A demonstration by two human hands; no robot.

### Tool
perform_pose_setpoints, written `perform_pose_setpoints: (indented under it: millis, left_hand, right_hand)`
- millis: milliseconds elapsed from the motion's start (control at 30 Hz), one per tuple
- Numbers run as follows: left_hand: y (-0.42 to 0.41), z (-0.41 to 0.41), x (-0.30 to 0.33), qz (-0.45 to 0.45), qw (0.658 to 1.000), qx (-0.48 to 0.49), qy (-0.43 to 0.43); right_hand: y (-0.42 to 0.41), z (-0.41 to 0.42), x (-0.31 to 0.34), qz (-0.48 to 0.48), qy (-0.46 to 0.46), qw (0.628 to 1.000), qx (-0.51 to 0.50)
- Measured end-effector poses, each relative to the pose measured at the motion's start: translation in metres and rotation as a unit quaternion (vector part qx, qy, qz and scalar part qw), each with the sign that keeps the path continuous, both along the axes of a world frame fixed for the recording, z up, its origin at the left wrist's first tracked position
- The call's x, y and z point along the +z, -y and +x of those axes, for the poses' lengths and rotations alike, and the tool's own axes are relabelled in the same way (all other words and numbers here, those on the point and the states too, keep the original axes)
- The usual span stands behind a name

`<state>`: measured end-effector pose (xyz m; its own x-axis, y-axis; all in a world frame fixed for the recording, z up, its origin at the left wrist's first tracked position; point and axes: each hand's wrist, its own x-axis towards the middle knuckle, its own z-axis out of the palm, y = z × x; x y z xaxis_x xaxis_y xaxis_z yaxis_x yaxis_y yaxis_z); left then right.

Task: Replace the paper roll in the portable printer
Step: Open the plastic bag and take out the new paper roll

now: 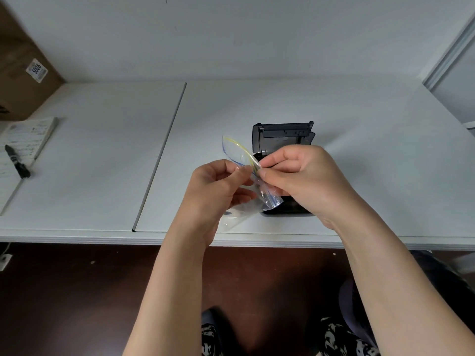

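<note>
The black portable printer [281, 140] is sitting on the white counter [102, 150], its long axis running away from the person and its lid [282, 132] standing open at the far end. Above its near half, both hands are pinching a small clear zip bag [246, 173]. The left hand [213, 191] is gripping the left lip between thumb and fingers; the right hand [300, 181] is pinching the opposite lip. A marker [17, 161] is lying on papers [23, 142] far left.

Head camera looks steeply down, close over the table [102, 155].
</note>
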<state>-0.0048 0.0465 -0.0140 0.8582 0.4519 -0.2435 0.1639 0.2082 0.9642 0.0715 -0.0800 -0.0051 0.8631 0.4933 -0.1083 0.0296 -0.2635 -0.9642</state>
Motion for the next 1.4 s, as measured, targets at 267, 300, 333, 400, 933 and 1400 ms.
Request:
perform_pose_setpoints:
  millis: [267, 300, 333, 400, 933, 1400]
  left_hand:
    - [-0.004, 0.001, 0.002, -0.024, 0.998, 0.051, 0.02]
    - [-0.005, 0.001, 0.002, -0.027, 0.997, 0.07, 0.026]
    - [-0.005, 0.002, 0.003, -0.031, 0.995, 0.091, 0.035]
    - [-0.008, 0.002, 0.005, -0.048, 0.988, 0.133, 0.063]
    - [-0.037, -0.013, 0.001, 0.023, 0.966, 0.234, 0.107]
    - [-0.05, -0.007, -0.045, 0.113, 0.948, 0.237, -0.181]
  right_hand:
    - [0.001, 0.001, -0.001, 0.024, 0.012, 0.999, -0.029]
    - [0.001, 0.002, -0.002, 0.02, 0.02, 0.999, -0.032]
    - [0.0, 0.002, -0.003, 0.015, 0.029, 0.999, -0.034]
    - [-0.001, 0.002, -0.006, 0.005, 0.045, 0.998, -0.033]
    - [-0.04, -0.029, -0.016, -0.132, 0.242, 0.96, 0.039]
    - [-0.044, -0.023, -0.036, -0.227, 0.39, 0.89, 0.071]
